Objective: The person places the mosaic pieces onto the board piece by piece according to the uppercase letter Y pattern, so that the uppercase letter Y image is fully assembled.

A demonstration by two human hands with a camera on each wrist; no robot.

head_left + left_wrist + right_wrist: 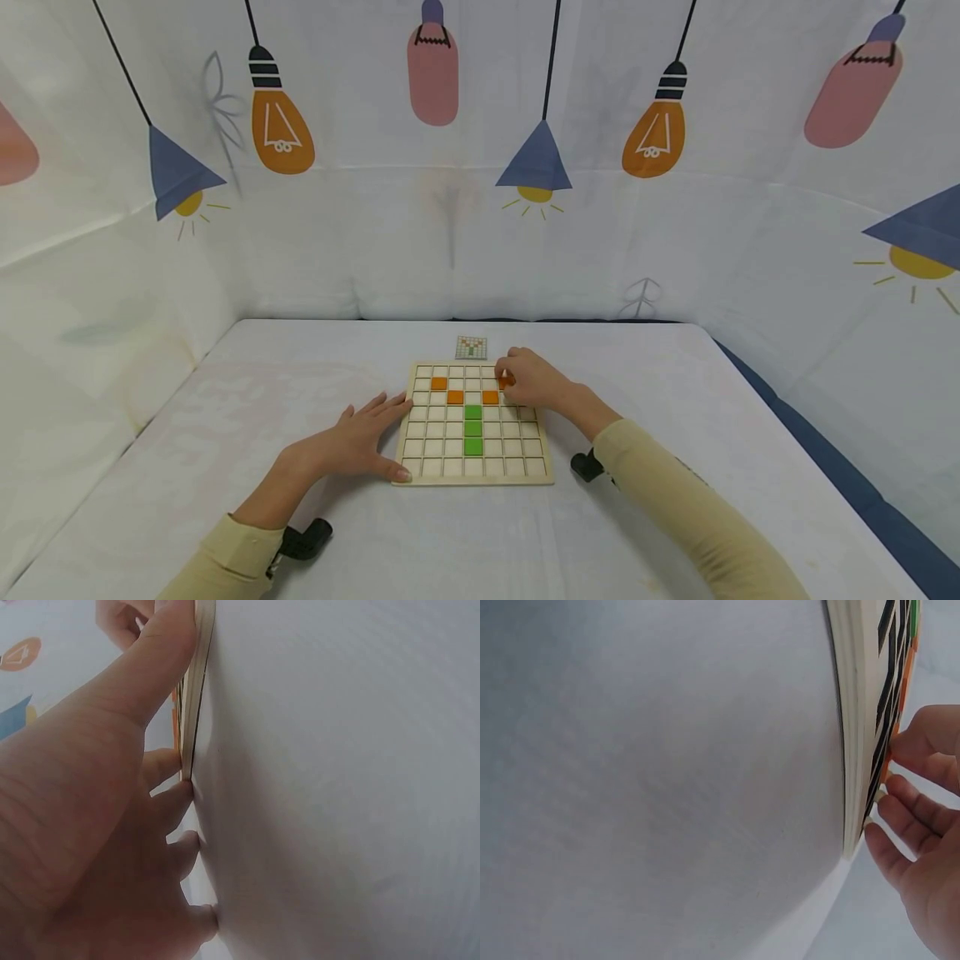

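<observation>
A wooden grid board (480, 481) lies flat on the white table. Orange tiles fill several squares in its upper part, and a column of three green tiles (473, 429) runs down its middle. At the board's upper right, my right hand (534, 380) pinches an orange tile (508, 380) with bent fingers, partly hiding it. In the right wrist view, the fingertips are right at the board's surface. My left hand (352, 442) is spread against the left side, thumb on the lower left corner and fingertips along the edge.
A small card (471, 348) with a coloured grid pattern lies just behind the board. White table surface (645, 367) extends around it. A white curtain (450, 233) printed with lamps and bulbs hangs behind the table. Black wrist cameras sit under both forearms.
</observation>
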